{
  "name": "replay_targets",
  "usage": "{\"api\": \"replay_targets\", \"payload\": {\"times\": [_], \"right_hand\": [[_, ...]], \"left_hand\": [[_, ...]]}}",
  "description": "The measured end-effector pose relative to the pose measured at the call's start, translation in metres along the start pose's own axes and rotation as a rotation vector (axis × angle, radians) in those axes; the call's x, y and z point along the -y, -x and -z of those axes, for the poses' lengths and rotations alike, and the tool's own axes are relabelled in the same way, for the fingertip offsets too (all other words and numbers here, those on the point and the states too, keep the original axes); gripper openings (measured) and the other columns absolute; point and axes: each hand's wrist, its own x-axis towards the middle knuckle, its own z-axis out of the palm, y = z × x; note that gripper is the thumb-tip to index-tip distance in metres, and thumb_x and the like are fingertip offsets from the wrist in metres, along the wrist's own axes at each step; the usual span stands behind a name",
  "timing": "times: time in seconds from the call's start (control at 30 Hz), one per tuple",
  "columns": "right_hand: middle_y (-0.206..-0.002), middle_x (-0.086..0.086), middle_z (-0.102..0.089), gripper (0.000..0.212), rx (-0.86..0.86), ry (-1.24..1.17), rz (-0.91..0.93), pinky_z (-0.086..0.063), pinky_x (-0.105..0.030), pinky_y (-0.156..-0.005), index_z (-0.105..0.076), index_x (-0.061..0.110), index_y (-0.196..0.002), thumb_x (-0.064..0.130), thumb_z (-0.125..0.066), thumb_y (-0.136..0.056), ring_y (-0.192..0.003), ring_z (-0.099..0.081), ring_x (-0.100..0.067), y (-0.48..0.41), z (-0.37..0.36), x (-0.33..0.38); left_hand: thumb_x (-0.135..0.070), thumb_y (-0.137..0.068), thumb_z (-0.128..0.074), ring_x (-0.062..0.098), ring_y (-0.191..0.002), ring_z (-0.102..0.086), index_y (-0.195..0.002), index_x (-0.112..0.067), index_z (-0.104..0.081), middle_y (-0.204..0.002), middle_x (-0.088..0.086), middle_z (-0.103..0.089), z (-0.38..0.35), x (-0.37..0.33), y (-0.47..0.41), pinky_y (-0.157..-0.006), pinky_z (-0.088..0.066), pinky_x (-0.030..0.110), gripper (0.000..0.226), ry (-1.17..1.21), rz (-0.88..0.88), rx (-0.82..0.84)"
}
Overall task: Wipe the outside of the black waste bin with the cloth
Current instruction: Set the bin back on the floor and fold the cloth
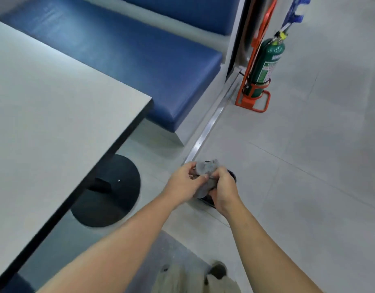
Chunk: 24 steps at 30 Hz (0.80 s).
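Forearms outstretched, the cloth point(205, 168) is gripped by curled fingers of the left hand point(181, 183) and right hand point(224, 190) over the floor-standing black waste bin point(232, 176), judged not yet wiped.

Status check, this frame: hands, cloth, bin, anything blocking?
Hands: left hand and right hand both grip the grey cloth. Under them the black bin, mostly hidden. Cloth-to-bin contact: cannot tell. Nothing seen blocking.

Both bare forearms reach forward and down, converging at the wrists. The left hand point(183, 182) pinches the cloth point(205, 168) between curled fingers and thumb. The right hand point(224, 190), just beside it with knuckles up, grips the cloth's lower part.
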Motion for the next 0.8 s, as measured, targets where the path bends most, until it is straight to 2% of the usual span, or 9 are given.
{"api": "replay_targets", "payload": {"times": [0.07, 0.17, 0.27, 0.37, 0.4, 0.47, 0.53, 0.67, 0.8], "right_hand": [[-0.099, -0.024, -0.066, 0.026, 0.044, 0.042, 0.082, -0.047, -0.042, -0.078, -0.056, 0.006, -0.100, 0.002, -0.045, -0.077, -0.089, -0.065, -0.034, 0.040, -0.035, 0.033], [-0.095, -0.010, -0.070, 0.026, 0.140, 0.200, 0.256, -0.056, -0.034, -0.065, -0.058, 0.017, -0.099, -0.005, -0.051, -0.087, -0.081, -0.066, -0.022, 0.088, -0.081, 0.064], [-0.106, -0.003, -0.071, 0.031, 0.219, 0.366, 0.419, -0.065, -0.041, -0.079, -0.058, 0.027, -0.112, 0.005, -0.060, -0.090, -0.094, -0.071, -0.019, 0.131, -0.131, 0.085], [-0.099, 0.003, -0.067, 0.034, 0.268, 0.528, 0.559, -0.063, -0.032, -0.063, -0.052, 0.027, -0.118, 0.017, -0.070, -0.092, -0.083, -0.069, -0.016, 0.159, -0.178, 0.094], [-0.097, 0.003, -0.066, 0.037, 0.274, 0.590, 0.602, -0.061, -0.032, -0.063, -0.050, 0.029, -0.121, 0.020, -0.071, -0.092, -0.082, -0.068, -0.016, 0.165, -0.192, 0.094], [-0.104, 0.003, -0.065, 0.042, 0.257, 0.734, 0.692, -0.059, -0.031, -0.074, -0.047, 0.031, -0.128, 0.023, -0.069, -0.093, -0.092, -0.065, -0.016, 0.175, -0.216, 0.093], [-0.113, 0.001, -0.061, 0.038, 0.230, 0.905, 0.756, -0.055, -0.031, -0.084, -0.049, 0.028, -0.128, 0.021, -0.065, -0.094, -0.101, -0.060, -0.018, 0.177, -0.229, 0.087], [-0.117, -0.001, -0.049, 0.023, 0.232, 1.305, 0.773, -0.052, -0.038, -0.085, -0.055, 0.024, -0.120, 0.027, -0.059, -0.098, -0.102, -0.061, -0.029, 0.176, -0.235, 0.067], [-0.124, -0.005, -0.041, 0.029, 0.219, 1.384, 0.723, -0.054, -0.040, -0.088, -0.053, 0.027, -0.129, 0.036, -0.055, -0.102, -0.100, -0.062, -0.033, 0.183, -0.233, 0.067]], "left_hand": [[-0.030, -0.098, -0.076, 0.002, -0.097, -0.070, -0.127, -0.032, -0.066, -0.108, -0.013, -0.074, 0.043, -0.038, 0.037, -0.085, -0.058, 0.021, 0.031, -0.011, -0.060, -0.115], [-0.023, -0.097, -0.078, 0.002, -0.089, -0.073, -0.117, -0.032, -0.066, -0.101, -0.014, -0.075, 0.098, -0.068, 0.080, -0.074, -0.053, 0.009, 0.026, 0.044, -0.142, -0.262], [-0.023, -0.095, -0.080, 0.005, -0.086, -0.075, -0.121, -0.031, -0.066, -0.104, -0.011, -0.077, 0.154, -0.085, 0.118, -0.073, -0.055, 0.016, 0.030, 0.089, -0.178, -0.429], [-0.025, -0.094, -0.080, 0.010, -0.086, -0.075, -0.120, -0.030, -0.063, -0.105, -0.008, -0.076, 0.204, -0.090, 0.145, -0.070, -0.054, 0.023, 0.032, 0.137, -0.169, -0.617], [-0.025, -0.094, -0.081, 0.013, -0.088, -0.075, -0.120, -0.030, -0.062, -0.105, -0.006, -0.075, 0.219, -0.089, 0.152, -0.071, -0.053, 0.026, 0.032, 0.140, -0.158, -0.676], [-0.026, -0.093, -0.082, 0.015, -0.089, -0.073, -0.122, -0.028, -0.061, -0.104, -0.005, -0.073, 0.247, -0.085, 0.166, -0.070, -0.051, 0.026, 0.036, 0.110, -0.133, -0.768], [-0.026, -0.092, -0.083, 0.018, -0.089, -0.071, -0.127, -0.025, -0.062, -0.104, -0.003, -0.072, 0.263, -0.074, 0.172, -0.069, -0.049, 0.025, 0.041, 0.045, -0.093, -0.801], [-0.032, -0.091, -0.081, 0.026, -0.098, -0.068, -0.129, -0.019, -0.064, -0.109, 0.002, -0.064, 0.271, -0.041, 0.176, -0.077, -0.047, 0.031, 0.044, -0.266, 0.014, -0.722], [-0.048, -0.088, -0.080, 0.032, -0.104, -0.068, -0.133, -0.022, -0.062, -0.118, 0.005, -0.054, 0.275, -0.041, 0.179, -0.086, -0.055, 0.040, 0.055, -0.381, 0.119, -0.706]]}}
